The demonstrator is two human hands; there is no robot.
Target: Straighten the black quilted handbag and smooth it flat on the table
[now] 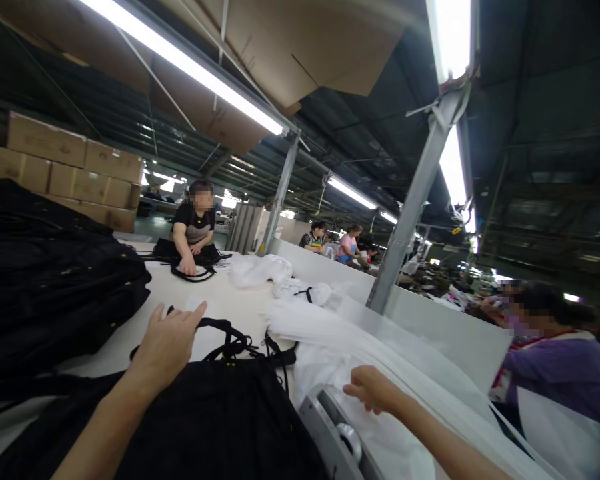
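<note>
A black fabric bag [220,420] with black handles [227,340] and cords lies flat in front of me on the white table [185,293]. My left hand [167,343] is over the bag's upper left side, close to the handles, with its fingers apart. My right hand [373,388] is above clear plastic bags [325,363], its fingers curled in; whatever they may hold is hidden. Just below and left of that hand stands a grey metal device [337,433] with a round white part, close to the black bag's right edge.
A tall pile of black bags [45,273] rises on my left. Stacked white plastic sheets [380,360] run along the right. A co-worker [195,227] handles black goods across the table; another person in purple [565,367] sits beyond the low white partition [445,327]. A metal post [410,207] stands there.
</note>
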